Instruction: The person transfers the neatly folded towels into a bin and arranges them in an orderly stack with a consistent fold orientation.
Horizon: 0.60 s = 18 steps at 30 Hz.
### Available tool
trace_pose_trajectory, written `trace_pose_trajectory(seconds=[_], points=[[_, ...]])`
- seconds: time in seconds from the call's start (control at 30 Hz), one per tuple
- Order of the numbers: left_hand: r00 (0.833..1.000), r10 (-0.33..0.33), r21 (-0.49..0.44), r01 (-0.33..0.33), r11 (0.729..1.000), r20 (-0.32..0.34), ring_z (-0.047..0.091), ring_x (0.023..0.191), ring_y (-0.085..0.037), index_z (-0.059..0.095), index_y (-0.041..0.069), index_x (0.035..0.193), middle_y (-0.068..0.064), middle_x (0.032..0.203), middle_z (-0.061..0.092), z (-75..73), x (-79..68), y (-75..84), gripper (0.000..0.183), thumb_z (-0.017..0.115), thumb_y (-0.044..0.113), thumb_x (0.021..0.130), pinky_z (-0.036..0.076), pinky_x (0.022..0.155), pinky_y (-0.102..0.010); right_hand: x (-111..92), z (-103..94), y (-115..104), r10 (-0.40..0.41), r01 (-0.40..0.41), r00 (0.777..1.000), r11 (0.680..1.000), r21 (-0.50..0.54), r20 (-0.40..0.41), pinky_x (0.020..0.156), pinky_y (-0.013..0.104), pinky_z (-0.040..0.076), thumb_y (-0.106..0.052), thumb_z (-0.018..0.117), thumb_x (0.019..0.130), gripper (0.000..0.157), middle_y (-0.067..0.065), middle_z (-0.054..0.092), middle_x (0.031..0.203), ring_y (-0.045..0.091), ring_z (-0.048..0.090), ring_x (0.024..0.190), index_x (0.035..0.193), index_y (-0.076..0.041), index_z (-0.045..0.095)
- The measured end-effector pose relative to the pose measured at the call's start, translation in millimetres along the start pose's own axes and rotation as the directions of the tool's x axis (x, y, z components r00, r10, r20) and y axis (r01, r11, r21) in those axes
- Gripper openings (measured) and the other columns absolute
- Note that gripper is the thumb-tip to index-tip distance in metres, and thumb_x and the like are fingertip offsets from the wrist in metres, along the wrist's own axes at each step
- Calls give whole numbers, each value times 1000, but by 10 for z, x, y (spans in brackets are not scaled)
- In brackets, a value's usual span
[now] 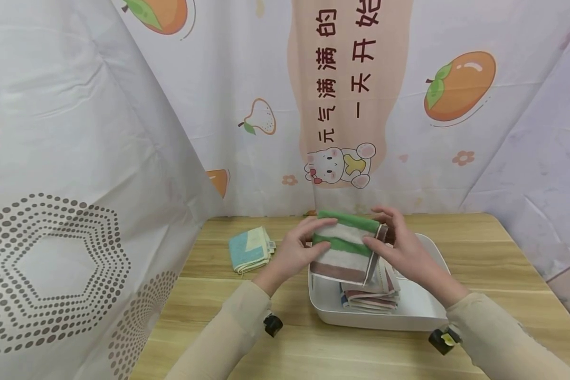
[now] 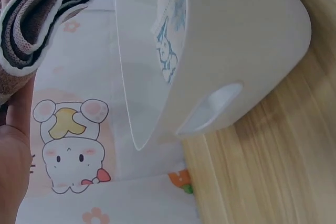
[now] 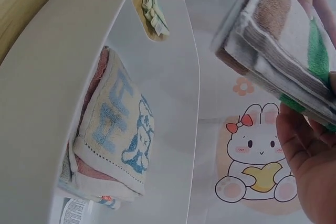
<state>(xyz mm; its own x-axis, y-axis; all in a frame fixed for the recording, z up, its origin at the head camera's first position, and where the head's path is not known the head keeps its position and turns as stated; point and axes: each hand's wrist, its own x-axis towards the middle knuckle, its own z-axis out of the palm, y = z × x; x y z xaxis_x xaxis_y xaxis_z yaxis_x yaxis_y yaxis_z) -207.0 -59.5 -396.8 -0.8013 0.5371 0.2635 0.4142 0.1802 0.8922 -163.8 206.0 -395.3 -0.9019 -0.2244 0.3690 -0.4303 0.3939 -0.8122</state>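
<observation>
Both hands hold a folded green, white and brown striped towel [image 1: 344, 245] above a white plastic bin [image 1: 385, 320]. At its left edge, the left hand [image 1: 296, 248] grips it between thumb and fingers; the right hand [image 1: 404, 245] pinches its right side. Layered folds of the towel [image 3: 273, 40] show in the right wrist view. Inside the bin lies a stack of folded towels [image 1: 370, 295]; the top one [image 3: 113, 124] has a blue pattern on cream. The left wrist view catches only part of the left hand [image 2: 16, 150] and the towel's folded edge [image 2: 37, 24].
A folded blue and yellow towel [image 1: 249, 249] lies on the wooden table [image 1: 209, 316] to the left of the bin. The bin wall has a handle hole [image 2: 212, 107]. Behind the table hangs a printed curtain [image 1: 247, 68], with another cloth [image 1: 76, 132] at the left.
</observation>
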Motion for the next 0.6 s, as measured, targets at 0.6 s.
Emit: trace_pose_trajectory(seconds=[0.6], points=[[990, -127, -320, 140, 937, 61, 66, 110, -23, 54, 33, 147, -2, 146, 50, 15, -6, -9, 54, 69, 14, 99, 58, 86, -36, -48, 31, 87, -170, 175, 984, 977, -123, 54, 77, 27, 52, 1, 67, 96, 52, 14, 39, 141, 16, 49, 101, 144, -18, 56]])
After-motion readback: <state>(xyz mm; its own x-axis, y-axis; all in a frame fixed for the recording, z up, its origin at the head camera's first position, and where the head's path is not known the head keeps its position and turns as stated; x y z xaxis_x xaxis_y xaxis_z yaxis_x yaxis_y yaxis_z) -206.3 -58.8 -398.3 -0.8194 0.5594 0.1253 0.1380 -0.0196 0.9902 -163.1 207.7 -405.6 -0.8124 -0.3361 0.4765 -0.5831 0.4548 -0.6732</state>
